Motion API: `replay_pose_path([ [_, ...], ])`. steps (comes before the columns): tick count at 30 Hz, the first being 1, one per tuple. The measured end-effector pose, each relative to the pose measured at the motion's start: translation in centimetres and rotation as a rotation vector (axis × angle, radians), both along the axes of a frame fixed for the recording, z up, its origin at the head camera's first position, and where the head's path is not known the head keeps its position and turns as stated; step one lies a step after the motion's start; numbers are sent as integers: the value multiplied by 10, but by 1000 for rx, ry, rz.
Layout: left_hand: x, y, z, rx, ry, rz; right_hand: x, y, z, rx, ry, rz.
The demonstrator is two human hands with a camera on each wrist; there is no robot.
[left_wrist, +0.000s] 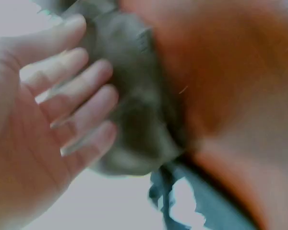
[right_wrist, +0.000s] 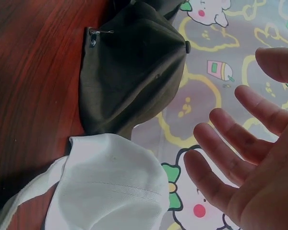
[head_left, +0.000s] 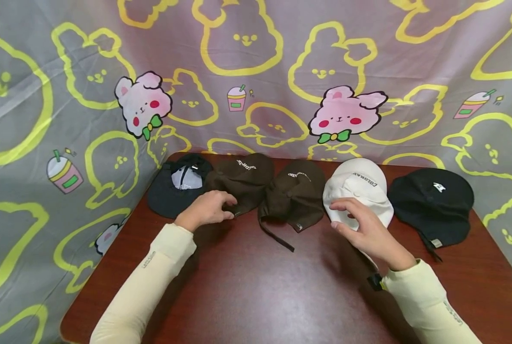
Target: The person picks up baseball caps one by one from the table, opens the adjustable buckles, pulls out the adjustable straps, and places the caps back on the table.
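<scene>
Several caps stand in a row along the back of the table. My left hand (head_left: 209, 209) hovers with loosely bent fingers in front of the left brown cap (head_left: 256, 174), holding nothing; the left wrist view shows that hand (left_wrist: 38, 129) blurred beside a brown cap (left_wrist: 134, 105). My right hand (head_left: 374, 236) is held over the front of the white cap (head_left: 365, 174), fingers apart and nothing in them. In the right wrist view, the white cap (right_wrist: 110, 182) and a brown cap (right_wrist: 134, 72) lie to the left of the spread right hand (right_wrist: 259, 167). Whether either hand touches a cap is unclear.
A second brown cap (head_left: 300, 188) with its strap hanging forward sits between the left brown cap and the white one. At the ends are a dark cap (head_left: 161, 198) turned underside up and a black cap (head_left: 442, 200). A patterned curtain (head_left: 273, 86) closes off the back.
</scene>
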State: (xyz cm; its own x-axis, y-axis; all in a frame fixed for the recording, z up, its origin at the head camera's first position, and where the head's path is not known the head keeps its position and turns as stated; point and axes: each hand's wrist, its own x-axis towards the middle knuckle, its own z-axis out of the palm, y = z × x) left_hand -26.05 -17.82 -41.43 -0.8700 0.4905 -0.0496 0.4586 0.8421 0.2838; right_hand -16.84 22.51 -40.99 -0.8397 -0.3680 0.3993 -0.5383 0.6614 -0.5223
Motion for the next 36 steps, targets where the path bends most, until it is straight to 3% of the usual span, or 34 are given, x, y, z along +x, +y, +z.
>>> replay_pose_path([
  [4,-3,-17,22,128,8,4,0,0,-1,4,-1,-6],
  [7,-11,-34,31,191,45,73,-1,0,-3,2,6,-8],
  [12,-42,-61,31,196,56,234,-2,2,-6,3,18,-4],
  [17,-82,-82,18,129,51,366,-2,6,-9,-12,37,9],
  [21,-99,-91,10,55,127,402,-4,3,-11,-23,38,28],
  [25,-109,-87,3,-113,169,385,-6,0,-16,-48,43,33],
  [30,-117,-77,-3,-345,115,339,-4,2,-27,-63,45,41],
  [36,-117,-76,-2,-440,145,387,-3,8,-28,-80,14,23],
])
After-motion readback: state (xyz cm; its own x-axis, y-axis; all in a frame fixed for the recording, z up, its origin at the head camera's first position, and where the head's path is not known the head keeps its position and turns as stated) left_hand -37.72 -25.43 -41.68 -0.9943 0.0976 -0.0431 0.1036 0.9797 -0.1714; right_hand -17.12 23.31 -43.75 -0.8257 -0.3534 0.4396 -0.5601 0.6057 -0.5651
